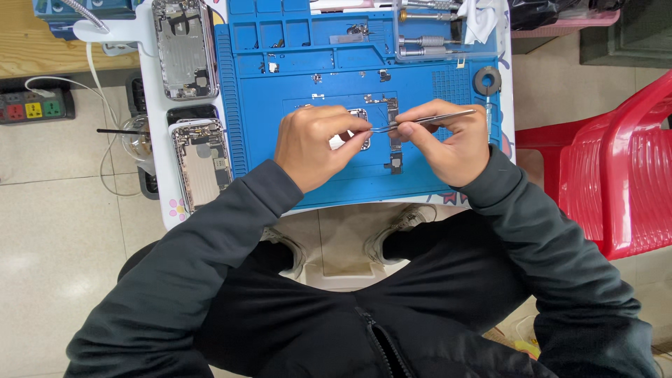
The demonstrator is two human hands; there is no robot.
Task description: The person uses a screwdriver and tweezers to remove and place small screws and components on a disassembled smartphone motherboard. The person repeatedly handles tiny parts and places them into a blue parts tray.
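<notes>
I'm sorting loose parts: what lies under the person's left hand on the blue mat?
Under the left hand a small silver-framed part shows against the blue mat, met by the tweezers in the right hand. The fingers cover most of the part.

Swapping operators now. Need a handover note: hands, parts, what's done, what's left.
Right hand: holds metal tweezers, tips pointing left toward the small part.
Left hand: fingers pinch a small silver-framed component over the blue repair mat; tweezer tips meet it there.
Parts: a dark flex strip lies on the mat beside the hands; loose small bits sit in the mat's upper trays. Two opened phone housings lie left of the mat.
Done: phones are opened, small parts out.
Left: the pinched component is not yet set down or fitted; both housings open.
</notes>
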